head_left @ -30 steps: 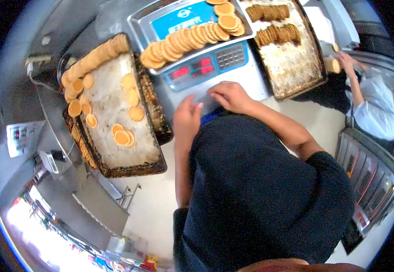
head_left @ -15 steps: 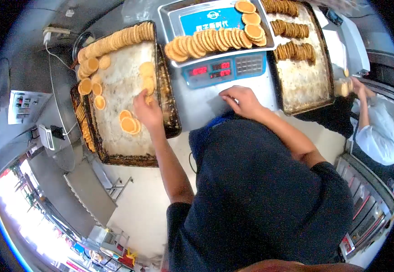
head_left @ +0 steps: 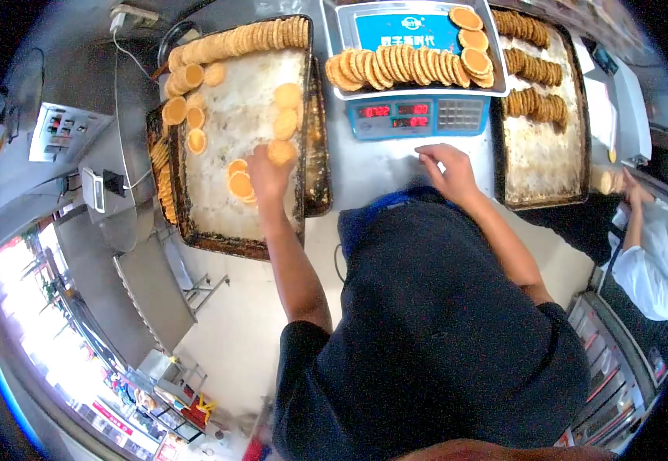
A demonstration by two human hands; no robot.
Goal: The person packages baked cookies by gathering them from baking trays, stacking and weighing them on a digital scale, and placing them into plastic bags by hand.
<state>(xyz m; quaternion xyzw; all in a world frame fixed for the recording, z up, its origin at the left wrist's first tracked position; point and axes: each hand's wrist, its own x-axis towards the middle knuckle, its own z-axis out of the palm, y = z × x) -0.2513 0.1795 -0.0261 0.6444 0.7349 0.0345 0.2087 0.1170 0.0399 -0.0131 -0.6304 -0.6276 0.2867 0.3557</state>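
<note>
My left hand [head_left: 270,178] is over the left baking tray [head_left: 230,96], its fingers bent around a pale round biscuit [head_left: 281,152]; the fingertips are partly hidden. Two more pale biscuits [head_left: 285,111] lie just beyond. A small overlapping pile of orange-faced biscuits [head_left: 239,184] is left of that hand. My right hand [head_left: 451,174] rests empty near the front of the digital scale [head_left: 418,115], thumb and fingers loosely apart. On the scale's steel pan [head_left: 345,32], a long row of biscuits [head_left: 399,67] stands on edge, and several orange-faced ones [head_left: 472,40] lie along the right side.
Another tray [head_left: 541,165] on the right carries three rows of darker biscuits [head_left: 534,67]. A co-worker's hands [head_left: 635,188] are beyond it. More biscuits [head_left: 238,42] line the left tray's far edge. A second tray [head_left: 319,177] shows beneath the left one.
The view has shifted, so the trays and scale appear farther right and higher. My left hand has moved slightly left over the tray, with the biscuit at its fingers. My right hand stays near the scale.
</note>
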